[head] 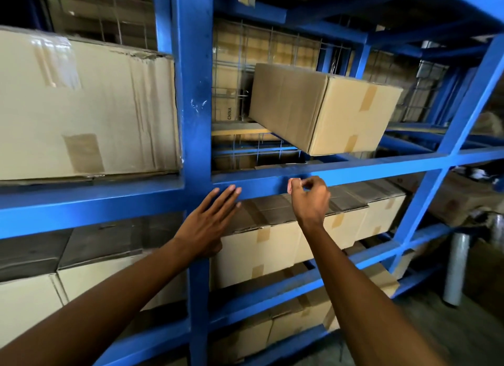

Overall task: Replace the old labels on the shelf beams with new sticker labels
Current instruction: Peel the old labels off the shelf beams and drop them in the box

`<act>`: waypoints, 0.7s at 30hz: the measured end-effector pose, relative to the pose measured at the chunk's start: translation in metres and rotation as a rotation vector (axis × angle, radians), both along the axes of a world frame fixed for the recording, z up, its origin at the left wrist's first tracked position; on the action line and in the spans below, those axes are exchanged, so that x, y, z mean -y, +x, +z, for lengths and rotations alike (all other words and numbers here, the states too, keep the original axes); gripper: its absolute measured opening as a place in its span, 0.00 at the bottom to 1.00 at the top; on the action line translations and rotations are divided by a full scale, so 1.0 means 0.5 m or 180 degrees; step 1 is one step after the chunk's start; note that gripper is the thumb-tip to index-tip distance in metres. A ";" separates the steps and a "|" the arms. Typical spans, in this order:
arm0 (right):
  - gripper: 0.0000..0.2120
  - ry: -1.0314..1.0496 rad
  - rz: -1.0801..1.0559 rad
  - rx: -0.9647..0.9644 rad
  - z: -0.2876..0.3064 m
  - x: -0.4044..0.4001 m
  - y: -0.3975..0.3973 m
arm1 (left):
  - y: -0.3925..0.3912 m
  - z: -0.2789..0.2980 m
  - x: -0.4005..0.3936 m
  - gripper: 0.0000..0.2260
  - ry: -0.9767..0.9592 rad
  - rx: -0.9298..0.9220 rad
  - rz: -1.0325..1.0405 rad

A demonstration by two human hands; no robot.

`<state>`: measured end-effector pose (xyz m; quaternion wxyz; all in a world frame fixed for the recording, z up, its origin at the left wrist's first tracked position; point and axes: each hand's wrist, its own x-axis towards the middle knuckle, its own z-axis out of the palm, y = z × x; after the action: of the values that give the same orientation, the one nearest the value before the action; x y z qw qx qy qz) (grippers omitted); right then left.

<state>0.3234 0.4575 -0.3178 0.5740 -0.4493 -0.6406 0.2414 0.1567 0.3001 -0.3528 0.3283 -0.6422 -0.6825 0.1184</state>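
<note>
Both hands at shelf beam [354, 171].

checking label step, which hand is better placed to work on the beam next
Right. The right hand is pinched at the blue metal shelf beam's front face; the left hand lies flat and open against it.

The scene is dim overall, with light falling from the upper left. A sheen of glare sits on the clear tape of the large carton [81, 106] at the left, and the blue rack [193, 92] catches bright patches on its upright post and beam faces. Deep shadow fills the bays behind the wire mesh [261, 49] and the top left corner. Straight beams bow toward the frame edges from wide-angle distortion. Both forearms blur slightly near the bottom edge.
</note>
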 end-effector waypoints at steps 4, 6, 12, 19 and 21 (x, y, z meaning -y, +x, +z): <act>0.05 -0.0242 0.0258 -0.0372 -0.027 0.046 -0.003 | -0.024 -0.039 0.049 0.38 -0.0086 -0.0020 0.0142; 0.04 -0.0328 0.0383 -0.0291 -0.053 0.073 -0.010 | -0.036 -0.059 0.069 0.37 -0.0133 -0.0017 0.0180; 0.04 -0.0927 0.0680 -0.0284 -0.207 0.186 -0.046 | -0.058 -0.132 0.121 0.38 -0.0313 0.0246 0.0224; 0.07 -0.1806 0.0557 -0.0153 -0.445 0.324 -0.050 | -0.056 -0.263 0.136 0.37 -0.0549 0.0414 0.0197; 0.06 -0.1992 0.0415 0.0100 -0.518 0.359 -0.035 | -0.051 -0.296 0.141 0.36 -0.0602 0.0505 0.0162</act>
<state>0.3057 0.2779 -0.5768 0.3814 -0.5658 -0.5715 0.4559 0.1312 0.2295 -0.5007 0.2081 -0.6602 -0.7081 0.1394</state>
